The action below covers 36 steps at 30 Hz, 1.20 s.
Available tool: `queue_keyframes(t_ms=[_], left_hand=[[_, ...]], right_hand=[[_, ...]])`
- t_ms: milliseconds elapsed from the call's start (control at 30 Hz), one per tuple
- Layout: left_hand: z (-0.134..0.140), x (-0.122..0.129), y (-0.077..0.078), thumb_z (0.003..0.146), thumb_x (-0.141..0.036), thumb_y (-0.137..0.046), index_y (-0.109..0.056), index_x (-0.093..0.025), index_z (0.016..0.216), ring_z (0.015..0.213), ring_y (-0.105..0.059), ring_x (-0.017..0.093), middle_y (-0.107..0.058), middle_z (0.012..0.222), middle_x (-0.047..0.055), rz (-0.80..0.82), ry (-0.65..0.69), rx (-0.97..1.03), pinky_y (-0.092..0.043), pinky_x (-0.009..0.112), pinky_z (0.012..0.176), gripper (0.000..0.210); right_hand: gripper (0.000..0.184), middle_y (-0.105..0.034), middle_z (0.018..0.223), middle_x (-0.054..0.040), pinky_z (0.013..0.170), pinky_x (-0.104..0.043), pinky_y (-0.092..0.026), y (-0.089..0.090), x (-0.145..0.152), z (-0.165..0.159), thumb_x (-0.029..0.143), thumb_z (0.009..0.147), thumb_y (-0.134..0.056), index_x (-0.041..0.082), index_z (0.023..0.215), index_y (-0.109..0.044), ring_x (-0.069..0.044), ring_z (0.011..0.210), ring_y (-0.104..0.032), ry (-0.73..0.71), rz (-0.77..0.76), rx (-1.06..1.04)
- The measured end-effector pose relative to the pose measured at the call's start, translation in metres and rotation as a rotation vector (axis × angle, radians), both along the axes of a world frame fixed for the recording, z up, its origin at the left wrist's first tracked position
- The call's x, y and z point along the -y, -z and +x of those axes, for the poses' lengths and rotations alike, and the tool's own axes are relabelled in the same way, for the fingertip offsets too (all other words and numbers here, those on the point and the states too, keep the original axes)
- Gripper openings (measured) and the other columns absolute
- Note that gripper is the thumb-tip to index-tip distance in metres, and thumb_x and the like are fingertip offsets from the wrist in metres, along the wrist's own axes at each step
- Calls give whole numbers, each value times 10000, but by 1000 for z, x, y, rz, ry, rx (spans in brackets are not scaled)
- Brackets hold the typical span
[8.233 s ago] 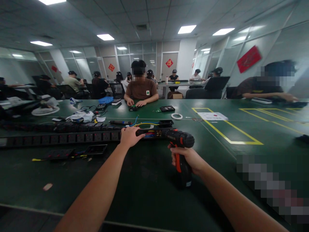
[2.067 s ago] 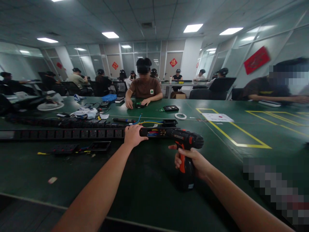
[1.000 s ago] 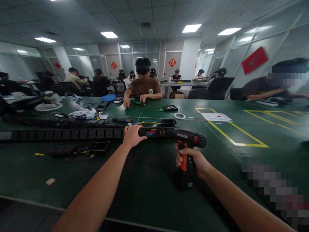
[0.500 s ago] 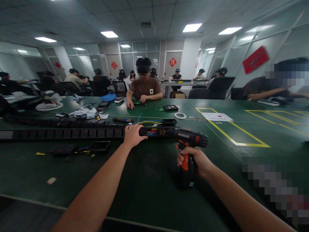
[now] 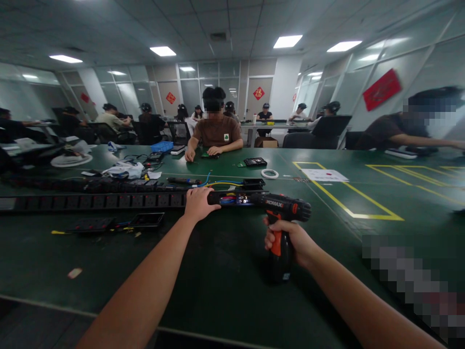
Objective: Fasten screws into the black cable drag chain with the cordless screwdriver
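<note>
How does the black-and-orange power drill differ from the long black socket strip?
The drill is gripped in the right hand; the socket strip lies under the left hand. The drill is pistol-shaped; the strip is long and straight. Both are mainly black.

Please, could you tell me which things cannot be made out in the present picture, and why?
In the head view:
Socket strip, left end: cut off by picture edge.
Strip section under the left hand: hidden by that hand.
Cordless drill, contact at its tip: too small and dark.
White sheet, its print: too small.
</note>
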State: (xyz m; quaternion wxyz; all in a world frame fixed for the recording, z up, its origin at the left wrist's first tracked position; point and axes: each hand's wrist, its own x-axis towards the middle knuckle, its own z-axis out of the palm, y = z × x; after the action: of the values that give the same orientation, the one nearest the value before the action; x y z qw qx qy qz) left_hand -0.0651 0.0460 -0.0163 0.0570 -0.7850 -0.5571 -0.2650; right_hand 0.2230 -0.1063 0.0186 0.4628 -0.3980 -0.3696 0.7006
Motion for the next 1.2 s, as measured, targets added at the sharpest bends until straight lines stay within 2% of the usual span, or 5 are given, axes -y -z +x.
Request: queue_keyframes(t_ms=[367,600,833,1000,1200], left_hand=[[1,1,-1,736,-621,-767,-630,-287,1230,1215,-528,320,-654,1300,60,25,-4,-10,-306,458,1042,612],[0,1,-3,746,-660,-737,-617,-288,1255,1220,-524,326,-641,1319,69,18,-8,-49,-311,461,1033,642],[-6,-7,-8,601,-679,-819,-610,-292,1279,1210,-532,359,-635,1307,95,-46,25,-166,-331,471,1005,808],[-6,-7,-15,617,-683,-800,-646,-312,1224,1125,-577,344,-686,1195,78,-55,24,-202,-367,448,945,728],[-1,-5,-22,667,-685,-750,-677,-352,1207,1047,-616,324,-722,1106,60,-83,36,-246,-392,400,871,638]], right_hand=[[143,-604,531,25,612,-333,-481,2,-1,0,197,708,-664,201,830,-588,-176,532,-598,-4,-5,10],[221,-609,534,22,606,-341,-494,0,3,-1,200,712,-667,180,927,-620,-177,527,-598,34,20,50],[268,-632,546,12,598,-351,-507,3,2,-2,210,728,-658,172,989,-614,-192,537,-617,34,44,72],[261,-633,540,18,585,-340,-507,6,0,1,204,724,-654,178,979,-603,-185,528,-617,37,38,53],[269,-642,523,11,565,-346,-509,3,-1,7,201,698,-657,171,961,-608,-188,506,-611,70,69,130]])
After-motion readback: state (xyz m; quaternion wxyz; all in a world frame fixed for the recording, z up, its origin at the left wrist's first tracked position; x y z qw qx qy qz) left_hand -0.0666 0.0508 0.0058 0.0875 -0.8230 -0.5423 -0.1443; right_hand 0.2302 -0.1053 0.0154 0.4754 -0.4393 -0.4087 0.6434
